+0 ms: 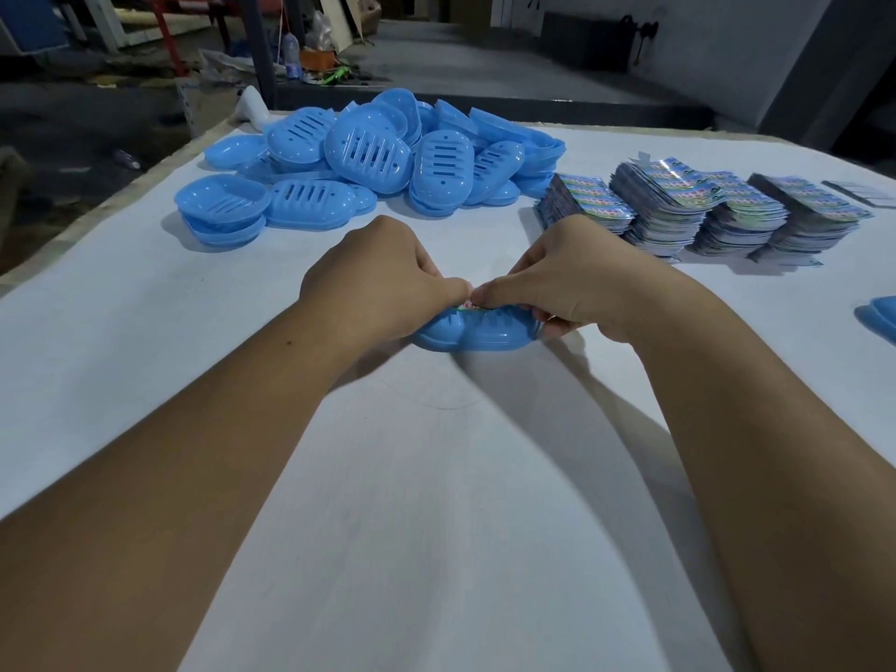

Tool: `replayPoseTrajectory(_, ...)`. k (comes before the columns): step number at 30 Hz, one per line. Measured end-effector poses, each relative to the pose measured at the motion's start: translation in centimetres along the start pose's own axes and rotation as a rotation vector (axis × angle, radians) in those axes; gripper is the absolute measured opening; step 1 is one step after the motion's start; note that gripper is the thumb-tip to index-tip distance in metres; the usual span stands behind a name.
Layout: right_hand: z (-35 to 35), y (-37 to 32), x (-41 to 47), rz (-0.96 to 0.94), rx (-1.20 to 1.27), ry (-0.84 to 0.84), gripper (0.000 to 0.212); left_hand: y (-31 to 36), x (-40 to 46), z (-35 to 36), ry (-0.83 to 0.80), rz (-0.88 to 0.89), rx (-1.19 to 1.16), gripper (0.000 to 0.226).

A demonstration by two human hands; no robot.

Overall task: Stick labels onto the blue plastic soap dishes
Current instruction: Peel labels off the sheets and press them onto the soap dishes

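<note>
Both hands are down on one blue soap dish [477, 334] that sits on the white table [436, 502], roughly in the middle and a little toward the person from the big heap. The left hand [378, 278] has its fingers curled over the dish's left end, thumb stretched out toward the centre. The right hand [567, 283] mirrors it, fingers curled round the right end, thumb pointing inward. The two thumb tips nearly meet, and both press on a small printed label [468, 305] lying at the dish's upper edge; only a sliver of it, with red and green print, shows between the thumbs. Whether the label is fully stuck down I can't tell from here.

Behind the hands, a loose pile of blue soap dishes [378, 157] covers the far left part of the table, some stacked, some tipped on edge so their slotted bottoms show. To the right of that pile stand several stacks of label sheets [703, 211], shiny and fanned out. At the right edge of the table another blue dish [880, 317] is just partly in view.
</note>
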State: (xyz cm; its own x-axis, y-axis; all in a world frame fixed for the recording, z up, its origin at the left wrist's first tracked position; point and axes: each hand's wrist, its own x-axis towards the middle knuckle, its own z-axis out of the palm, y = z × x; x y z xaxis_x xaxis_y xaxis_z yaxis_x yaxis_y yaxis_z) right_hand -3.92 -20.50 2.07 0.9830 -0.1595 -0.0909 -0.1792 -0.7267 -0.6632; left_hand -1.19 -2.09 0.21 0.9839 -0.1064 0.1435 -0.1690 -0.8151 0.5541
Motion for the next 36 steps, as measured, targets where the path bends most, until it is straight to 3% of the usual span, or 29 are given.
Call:
replayPoseTrajectory(17, 0.12, 0.24, 0.28, -0.005, 0.029, -0.034, 0.057, -0.25, 0.15, -0.25, -0.063, 0.004, -0.051, 0.032)
replayPoseTrajectory(28, 0.17, 0.12, -0.07, -0.027, 0.002, -0.043, 0.062, -0.04, -0.52, -0.41, 0.021, 0.051, 0.077, 0.037)
replayPoseTrajectory(33, -0.12, 0.12, -0.18, 0.007, 0.019, -0.062, 0.069, -0.22, -0.47, -0.67, -0.023, 0.032, 0.016, 0.043)
replayPoseTrajectory(36, -0.25, 0.28, -0.22, 0.021, 0.045, -0.086, 0.062, -0.61, -0.36, -0.56, -0.044, 0.022, -0.077, 0.045)
